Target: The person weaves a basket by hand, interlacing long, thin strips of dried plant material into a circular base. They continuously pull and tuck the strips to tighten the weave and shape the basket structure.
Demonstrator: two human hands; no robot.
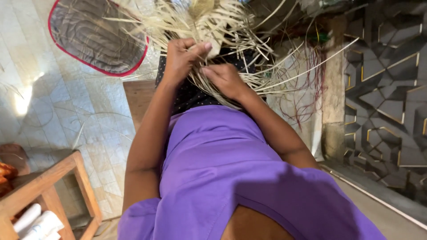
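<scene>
Floor: pale tiled floor [66, 111] runs along the left, scattered with loose dry strands; a dark patterned wall panel [391, 89] stands on the right.
Mat: grey quilted mat with a red border [95, 38] lies on the tiles at the upper left, beyond the hands.
Wooden frame: low wooden frame [58, 178] sits at the lower left corner, with white rolled items under it.
Straw work: bundle of pale straw strips [222, 26] rests over the person's lap, on dark dotted cloth [191, 95], its loose ends fanning out to every side; kept close to the body, it seems, so both hands can reach it.
Left hand: left hand [182, 55] is closed on strips at the bundle's middle, thumb pressed over them, apparently pinning the woven part steady.
Right hand: right hand [227, 80] lies just beside it, fingers curled into the strips lower down, gripping a few.
Dyed strands: reddish strands [311, 75] hang by the right side, apart from the hands.
Clothing: purple garment [231, 169] fills the near view.
</scene>
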